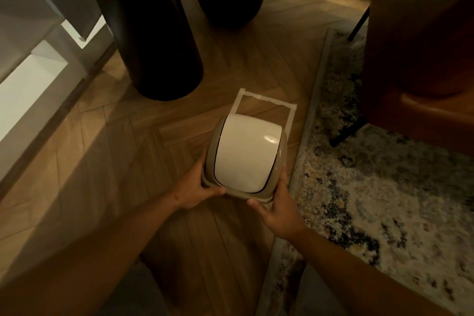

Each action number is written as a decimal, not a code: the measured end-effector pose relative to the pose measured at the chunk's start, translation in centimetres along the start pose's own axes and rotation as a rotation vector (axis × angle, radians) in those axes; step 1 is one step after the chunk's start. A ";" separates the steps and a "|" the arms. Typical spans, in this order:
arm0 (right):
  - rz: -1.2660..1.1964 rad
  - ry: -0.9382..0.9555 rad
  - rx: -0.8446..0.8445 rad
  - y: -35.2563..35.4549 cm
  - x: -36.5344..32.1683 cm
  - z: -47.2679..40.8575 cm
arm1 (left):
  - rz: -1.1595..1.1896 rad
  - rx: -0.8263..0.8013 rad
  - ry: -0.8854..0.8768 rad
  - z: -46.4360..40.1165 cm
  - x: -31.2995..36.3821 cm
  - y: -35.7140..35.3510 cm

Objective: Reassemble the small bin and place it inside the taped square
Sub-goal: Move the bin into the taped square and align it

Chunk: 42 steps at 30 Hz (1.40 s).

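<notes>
Head view shows your left hand and right hand gripping the reassembled bin; next, seat it squarely within the taped square.

My view is dim and warm, all brownish yellow. The brightest spots are the white shelf on the left and a pale strip at the top right, so light seems to come from up there and from the left. A small shiny glare spot sits on the white lid of the small bin. The two tall black vases are so dark I can hardly see any detail on them. Soft shadows fall across the wood floor at the left. The picture is a bit soft and grainy. Straight lines bend near the edges, and my arms at the bottom look blurry and stretched.
</notes>
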State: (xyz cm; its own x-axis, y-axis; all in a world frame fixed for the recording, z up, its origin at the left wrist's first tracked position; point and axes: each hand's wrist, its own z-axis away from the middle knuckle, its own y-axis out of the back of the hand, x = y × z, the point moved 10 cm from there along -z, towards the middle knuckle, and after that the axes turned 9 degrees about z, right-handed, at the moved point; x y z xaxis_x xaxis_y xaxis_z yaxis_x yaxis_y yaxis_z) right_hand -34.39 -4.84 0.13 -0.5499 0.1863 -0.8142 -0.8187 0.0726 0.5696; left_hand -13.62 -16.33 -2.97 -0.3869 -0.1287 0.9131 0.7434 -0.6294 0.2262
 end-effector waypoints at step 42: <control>-0.015 0.065 0.205 11.7 4.2 -26.4 | -0.086 -0.023 -0.242 -28.6 14.0 2.6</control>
State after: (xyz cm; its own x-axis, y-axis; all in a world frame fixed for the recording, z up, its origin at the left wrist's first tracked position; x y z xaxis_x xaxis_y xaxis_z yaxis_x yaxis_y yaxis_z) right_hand -50.63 -29.08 0.35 -0.5529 0.1211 -0.8244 -0.7797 0.2737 0.5631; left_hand -32.68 -41.64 0.67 -0.3047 0.1116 0.9459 0.6995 -0.6479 0.3017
